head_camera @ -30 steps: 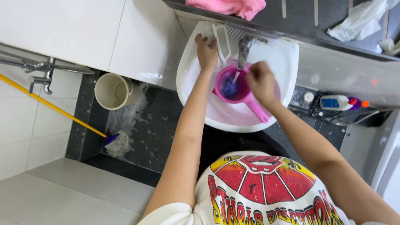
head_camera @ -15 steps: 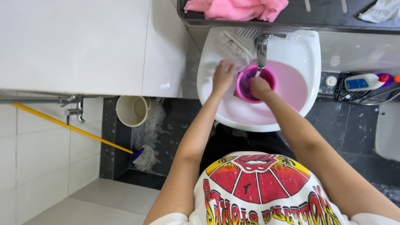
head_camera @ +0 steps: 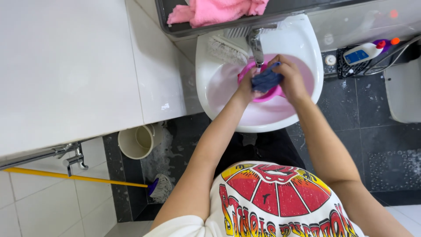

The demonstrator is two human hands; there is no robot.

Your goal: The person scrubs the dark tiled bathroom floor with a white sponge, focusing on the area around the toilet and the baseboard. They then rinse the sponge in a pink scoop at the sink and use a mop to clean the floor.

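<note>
Shirt: a white T-shirt (head_camera: 280, 206) with a red and yellow print fills the bottom edge, closest to the camera.
Arms: both forearms reach from the shirt up to the basin, meeting over it.
Mop: a yellow-handled mop (head_camera: 160, 187) lies on the dark floor at lower left, its grey head near the wall.
Bucket: a cream bucket (head_camera: 139, 141) stands on the wet dark tiles, just left of the basin's foot.
Wall tap: a chrome tap (head_camera: 72, 156) juts from the white tiled wall at left.
Left hand: the left hand (head_camera: 246, 86) is clenched on the near-left side of the blue cloth (head_camera: 266, 80).
Right hand: the right hand (head_camera: 290, 79) is curled over the cloth from the right, gripping it too.
Cloth: bunched between both hands, directly above the pink bowl (head_camera: 263, 94).
Bowl: sits inside the white washbasin (head_camera: 302, 39), below the chrome faucet (head_camera: 255, 44).
Brush: a white scrubbing brush (head_camera: 227, 49) rests on the basin's far-left rim.
Bottle: a white spray bottle (head_camera: 367, 52) lies on a dark stand right of the basin.
Towel: a pink towel (head_camera: 217, 9) lies on the dark shelf behind the basin.
</note>
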